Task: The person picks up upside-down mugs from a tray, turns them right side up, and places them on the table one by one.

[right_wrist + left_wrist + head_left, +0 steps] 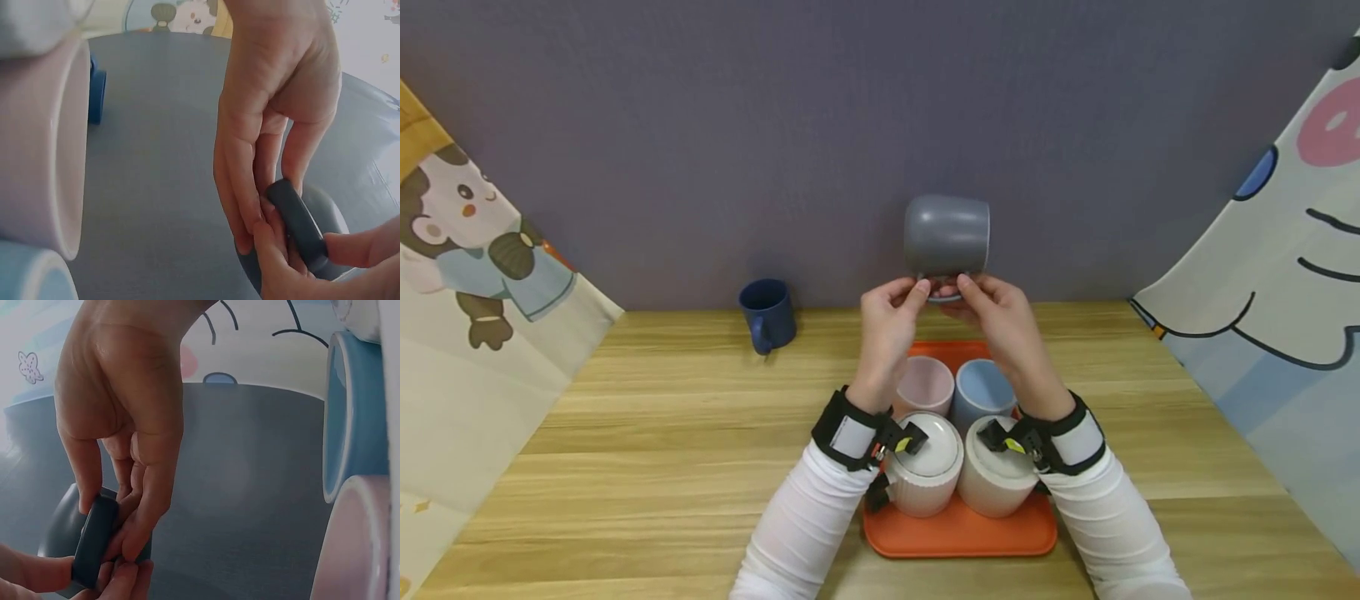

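Observation:
A dark grey mug (947, 229) is held up on its side in front of the grey wall, above the tray's far end. Its rim looks turned to the right and its handle (97, 540) points down toward me. My left hand (883, 337) pinches the handle's left side between thumb and fingers. The other side is pinched by my right hand (1011, 329), thumb on the near face. In the right wrist view the fingertips of both hands meet inside the handle (297, 222). Part of the handle is hidden behind the thumbs.
Below my forearms lies an orange tray (962, 533). It bears a pink cup (925, 383), a light blue cup (985, 387) and two off-white cups (925, 492) with closed-looking tops. A navy mug (778, 317) stands by the wall at left on the wooden table (662, 467).

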Demonstrator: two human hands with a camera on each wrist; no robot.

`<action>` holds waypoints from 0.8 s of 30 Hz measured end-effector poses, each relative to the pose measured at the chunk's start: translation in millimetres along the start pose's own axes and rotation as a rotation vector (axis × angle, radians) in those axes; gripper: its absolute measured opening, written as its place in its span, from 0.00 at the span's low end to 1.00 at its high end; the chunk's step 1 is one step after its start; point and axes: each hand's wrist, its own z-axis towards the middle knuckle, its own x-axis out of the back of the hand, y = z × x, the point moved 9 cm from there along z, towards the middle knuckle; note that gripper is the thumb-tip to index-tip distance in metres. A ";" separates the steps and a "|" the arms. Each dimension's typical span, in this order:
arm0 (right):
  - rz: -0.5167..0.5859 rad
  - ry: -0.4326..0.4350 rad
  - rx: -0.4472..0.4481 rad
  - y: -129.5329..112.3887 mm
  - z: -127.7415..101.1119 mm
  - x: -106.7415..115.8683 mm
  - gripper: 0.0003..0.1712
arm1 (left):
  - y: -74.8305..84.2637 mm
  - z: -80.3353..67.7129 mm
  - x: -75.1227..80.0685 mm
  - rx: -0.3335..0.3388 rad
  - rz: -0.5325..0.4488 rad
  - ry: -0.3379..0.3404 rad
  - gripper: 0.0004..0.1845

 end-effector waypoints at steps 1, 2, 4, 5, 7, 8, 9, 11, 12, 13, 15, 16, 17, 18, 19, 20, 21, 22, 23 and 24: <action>0.033 -0.004 -0.008 0.9 0.0 -0.9 0.15 | -0.7 0.0 -0.2 0.009 -0.007 -0.003 0.12; 0.073 -0.006 -0.016 1.6 0.1 -1.8 0.13 | -1.8 0.1 -0.8 0.017 -0.025 -0.008 0.12; 0.165 -0.016 -0.033 2.9 0.0 -4.2 0.12 | -3.7 0.3 -1.8 0.035 -0.061 -0.019 0.12; 0.212 -0.021 -0.044 3.8 0.1 -5.5 0.11 | -4.8 0.3 -2.4 0.043 -0.074 -0.027 0.12; 0.297 -0.024 -0.065 5.1 0.1 -7.8 0.11 | -6.0 0.4 -3.7 0.053 -0.108 -0.047 0.12; 0.337 -0.026 -0.077 5.7 0.1 -8.8 0.11 | -6.6 0.6 -4.2 0.059 -0.122 -0.054 0.12; 0.367 -0.029 -0.088 6.2 0.2 -9.8 0.12 | -6.5 0.5 -4.0 0.065 -0.124 -0.056 0.12; 0.415 -0.038 -0.109 6.6 0.2 -12.2 0.13 | -6.4 0.6 -3.4 0.073 -0.132 -0.059 0.12; 0.440 -0.049 -0.116 6.4 0.5 -13.8 0.14 | -5.8 0.8 -3.1 0.075 -0.147 -0.060 0.13; 0.455 -0.058 -0.120 5.8 0.5 -15.2 0.14 | -5.5 1.1 -2.4 0.081 -0.152 -0.058 0.13; 0.482 -0.072 -0.130 4.7 1.0 -18.3 0.14 | -4.8 1.9 -1.4 0.089 -0.159 -0.052 0.13; 0.497 -0.075 -0.137 4.1 1.3 -19.7 0.13 | -4.5 2.5 -1.2 0.093 -0.169 -0.054 0.13; 0.510 -0.073 -0.143 3.8 1.9 -20.8 0.13 | -4.1 3.0 -1.0 0.097 -0.175 -0.055 0.13; 0.517 -0.072 -0.148 3.6 2.6 -21.9 0.12 | -3.7 3.3 -0.7 0.101 -0.182 -0.055 0.13; 0.519 -0.060 -0.157 3.6 2.9 -22.4 0.12 | -3.5 3.5 -0.1 0.106 -0.180 -0.051 0.14; 0.529 -0.052 -0.167 3.9 3.6 -22.9 0.11 | -3.4 3.8 0.3 0.107 -0.182 -0.048 0.14; 0.538 -0.048 -0.174 3.9 3.9 -23.6 0.11 | -3.6 4.4 0.6 0.111 -0.189 -0.051 0.14; 0.547 -0.043 -0.181 3.8 4.1 -24.4 0.11 | -3.8 4.7 1.3 0.113 -0.185 -0.050 0.14; 0.555 -0.040 -0.187 3.8 4.4 -25.2 0.11 | -4.0 4.9 2.0 0.117 -0.186 -0.051 0.14; 0.561 -0.038 -0.192 3.5 4.4 -26.1 0.11 | -4.3 5.2 2.6 0.121 -0.189 -0.054 0.14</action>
